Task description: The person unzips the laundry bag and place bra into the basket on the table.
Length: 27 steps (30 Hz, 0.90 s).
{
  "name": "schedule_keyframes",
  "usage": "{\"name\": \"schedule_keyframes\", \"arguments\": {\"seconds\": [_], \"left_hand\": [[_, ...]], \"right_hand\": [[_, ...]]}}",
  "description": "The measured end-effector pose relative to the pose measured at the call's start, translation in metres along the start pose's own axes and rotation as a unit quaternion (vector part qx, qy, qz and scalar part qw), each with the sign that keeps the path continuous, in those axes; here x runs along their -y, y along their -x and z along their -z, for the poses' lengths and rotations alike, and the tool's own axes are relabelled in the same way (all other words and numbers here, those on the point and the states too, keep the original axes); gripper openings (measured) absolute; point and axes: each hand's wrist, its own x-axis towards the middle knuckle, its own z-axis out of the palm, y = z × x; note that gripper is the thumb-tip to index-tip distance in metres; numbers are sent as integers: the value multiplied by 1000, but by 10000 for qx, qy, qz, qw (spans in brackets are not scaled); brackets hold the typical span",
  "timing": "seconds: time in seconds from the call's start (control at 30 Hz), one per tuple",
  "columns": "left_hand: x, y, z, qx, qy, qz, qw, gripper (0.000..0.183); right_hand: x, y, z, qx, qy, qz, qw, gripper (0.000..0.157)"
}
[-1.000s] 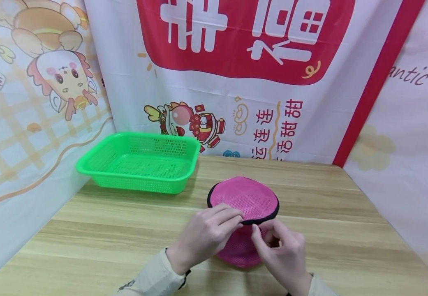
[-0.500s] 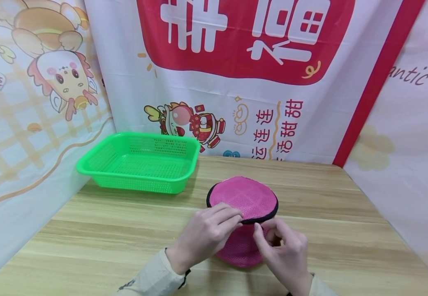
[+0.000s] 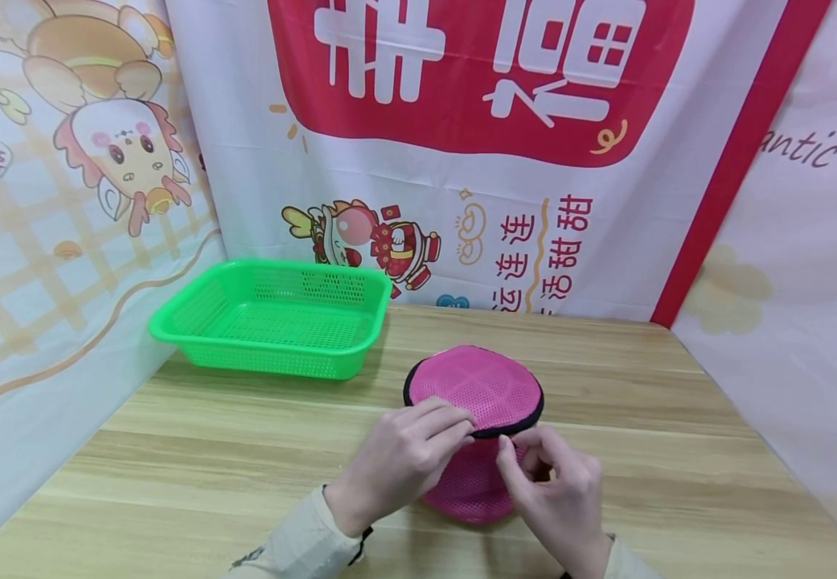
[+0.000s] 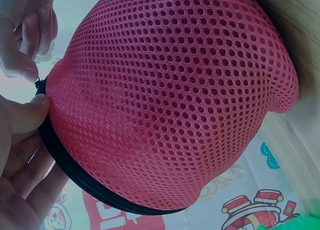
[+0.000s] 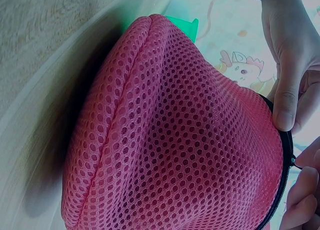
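Observation:
A pink mesh laundry bag (image 3: pixel 479 386) stands upright on the table, its round top edged by a black zipper (image 3: pixel 534 416). My left hand (image 3: pixel 411 454) pinches the zipper band at the near side, thumb on the outer mesh side and fingers over the top. Close beside it, my right hand (image 3: pixel 559 490) pinches the small zipper pull (image 5: pixel 294 162) between thumb and index finger. From the left wrist view, the mesh side (image 4: pixel 170 89) bulges and folds in near its base. Nothing shows clearly through the mesh.
A green plastic basket (image 3: pixel 273 362) with perforated walls stands at the back left of the wooden table (image 3: pixel 208 450). Printed cloth sheets (image 3: pixel 606 233) hang behind and along both sides.
The right hand has shifted very slightly to the right along the zipper, and the bag's top edge has moved slightly left. The left hand keeps its hold in place.

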Motion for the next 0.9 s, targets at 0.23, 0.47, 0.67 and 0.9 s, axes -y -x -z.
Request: {"name": "schedule_keyframes", "arguments": {"seconds": [0.23, 0.47, 0.67, 0.9], "left_hand": [[-1, 0, 0, -23, -22, -10, 10000, 11], [1, -1, 0, -113, -73, -56, 9999, 12], [0, -1, 1, -98, -28, 19, 9999, 11], [1, 0, 1, -158, 10, 31, 9999, 13]], "right_hand": [[-2, 2, 0, -38, 8, -18, 10000, 11], [-2, 1, 2, -66, -18, -115, 9999, 10], [-5, 1, 3, -71, 29, -180, 9998, 10], [-8, 4, 3, 195, 136, -228, 9995, 7]]}}
